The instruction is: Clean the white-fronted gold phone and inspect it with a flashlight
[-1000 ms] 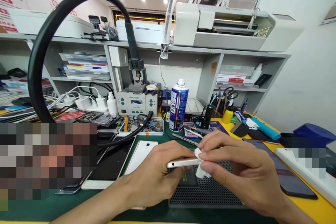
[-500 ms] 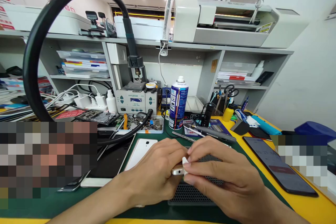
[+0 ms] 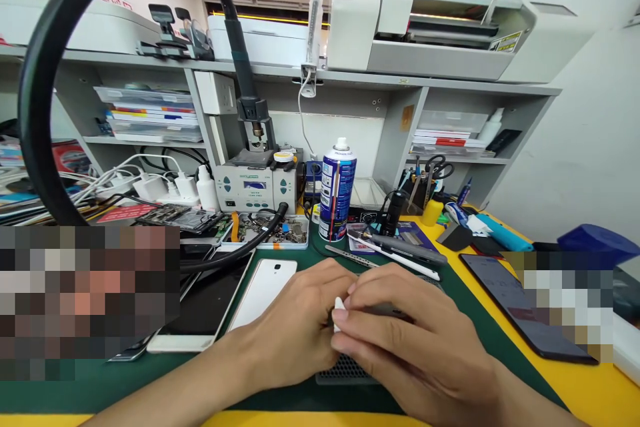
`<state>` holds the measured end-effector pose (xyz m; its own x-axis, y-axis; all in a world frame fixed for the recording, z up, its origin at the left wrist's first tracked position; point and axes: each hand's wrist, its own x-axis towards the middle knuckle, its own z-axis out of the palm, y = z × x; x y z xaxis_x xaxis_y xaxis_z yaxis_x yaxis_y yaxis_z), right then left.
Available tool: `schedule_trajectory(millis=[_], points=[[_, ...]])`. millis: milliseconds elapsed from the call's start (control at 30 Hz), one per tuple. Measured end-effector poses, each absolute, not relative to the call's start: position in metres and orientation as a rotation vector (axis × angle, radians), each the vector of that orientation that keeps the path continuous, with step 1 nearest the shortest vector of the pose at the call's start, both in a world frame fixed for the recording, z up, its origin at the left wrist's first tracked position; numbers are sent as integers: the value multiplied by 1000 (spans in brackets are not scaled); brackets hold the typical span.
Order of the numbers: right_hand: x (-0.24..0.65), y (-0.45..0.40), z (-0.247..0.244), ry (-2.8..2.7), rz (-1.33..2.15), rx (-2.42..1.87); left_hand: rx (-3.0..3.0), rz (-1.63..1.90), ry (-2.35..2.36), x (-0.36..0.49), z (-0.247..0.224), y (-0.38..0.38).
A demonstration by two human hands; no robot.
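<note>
Two bare grips, closed together over the green mat

Item: left grip (image 3: 297,320). Curled and clenched. The slim phone it had held half a second before was now hidden behind the fingers.

Item: right grip (image 3: 415,340). Thumb and fingers pinched a small white wad (image 3: 339,310), which showed at the fingertips, right against the left grip.

Below both grips: one perforated dark pad (image 3: 345,372), mostly covered, on the green mat (image 3: 110,387), itself laid on the yellow desk (image 3: 600,387).

Left of the left grip: one white phone (image 3: 266,288), camera side up; past it, one white-framed phone (image 3: 203,310), dark screen up.

Right of the right grip: one black phone (image 3: 527,307), lying flat, well apart.

Beyond the grips: one metal strip (image 3: 351,256); one blue spray can (image 3: 337,193), upright; one tray of small parts (image 3: 299,235); one grey station (image 3: 257,190) with a display.
</note>
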<state>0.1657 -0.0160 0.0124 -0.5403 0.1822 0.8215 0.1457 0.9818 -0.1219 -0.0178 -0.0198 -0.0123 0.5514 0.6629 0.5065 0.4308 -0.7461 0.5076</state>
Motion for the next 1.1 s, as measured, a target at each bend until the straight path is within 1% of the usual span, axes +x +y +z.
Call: schedule_trajectory(millis=[200,400,700,933,1100], points=[[169,-11,15,-2110,81,-221,2375,921,1044,-22,-12,-15],[179,0,21,-2012,108,-347,2446,755,1355,-31,-18,-3],[187,11,21,-1949,100,-462,2424,714,1450,-32,-20,3],[197,12,27,-1835,160,-631,2138,874,1312,-42,-9,5],[207,17,33,-1699,251,-773,1927,1171,1221,-52,1,3]])
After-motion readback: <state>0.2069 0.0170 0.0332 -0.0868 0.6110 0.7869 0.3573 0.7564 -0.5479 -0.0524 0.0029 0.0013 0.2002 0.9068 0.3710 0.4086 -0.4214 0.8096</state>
